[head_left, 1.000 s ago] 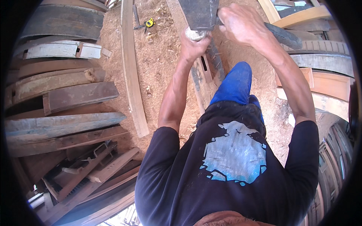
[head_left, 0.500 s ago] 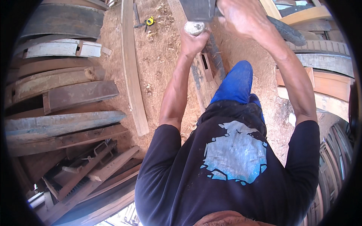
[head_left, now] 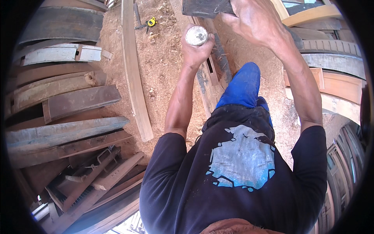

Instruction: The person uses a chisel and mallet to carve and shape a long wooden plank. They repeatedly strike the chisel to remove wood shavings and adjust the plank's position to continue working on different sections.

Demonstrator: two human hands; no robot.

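My left hand (head_left: 192, 52) is wrapped round a chisel, whose pale, round, worn handle end (head_left: 196, 36) faces up at me. The blade is hidden below the fist. Just beyond it, my right hand (head_left: 255, 23) grips a dark mallet by its handle (head_left: 295, 38). The blocky mallet head (head_left: 206, 8) is partly cut off by the top edge of the view and stands apart from the chisel end. Beneath my left hand lies a wooden piece with a narrow slot (head_left: 212, 69) cut in it, resting along another timber (head_left: 203, 84).
A long pale plank (head_left: 134, 78) lies on the shaving-covered ground to the left. Beyond it are a yellow tape measure (head_left: 151, 22) and a dark, thin tool (head_left: 138, 17). Stacked boards (head_left: 82, 99) line the left side, and more timber (head_left: 339, 87) lines the right.
The mallet head has moved away from the chisel end and tilted, so the whole round end now shows. My right hand has turned, and less of the mallet's handle is visible.
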